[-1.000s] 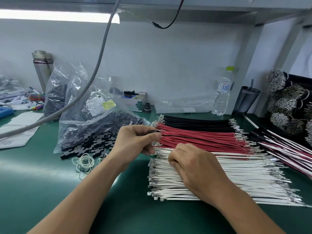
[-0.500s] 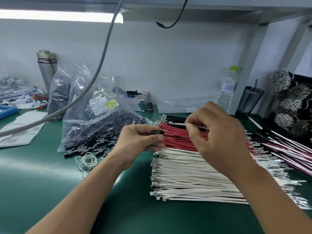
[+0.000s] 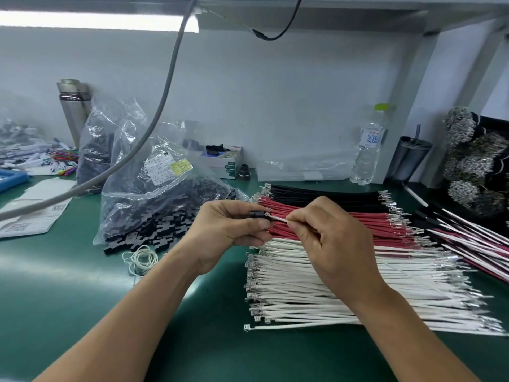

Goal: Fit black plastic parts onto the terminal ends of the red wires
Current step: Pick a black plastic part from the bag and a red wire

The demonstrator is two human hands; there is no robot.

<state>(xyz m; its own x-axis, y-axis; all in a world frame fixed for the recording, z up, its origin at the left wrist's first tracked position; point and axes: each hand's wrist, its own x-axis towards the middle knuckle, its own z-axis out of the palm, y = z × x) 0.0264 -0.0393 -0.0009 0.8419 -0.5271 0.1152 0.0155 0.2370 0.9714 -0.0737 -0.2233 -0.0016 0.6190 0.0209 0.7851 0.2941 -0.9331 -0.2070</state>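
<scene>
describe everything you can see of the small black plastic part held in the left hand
The small black plastic part is a dark, matte, blocky piece, mostly hidden by the fingers that pinch it. The left hand holds it above the pile of red wires, its open end facing right. The metal terminal of a thin white wire, pinched by the right hand, meets that end; how far it is seated cannot be told.

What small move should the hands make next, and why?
Probably push the wire leftward into the black plastic part: the right hand pinches the wire, its terminal meets the part that the left hand grips.
</scene>
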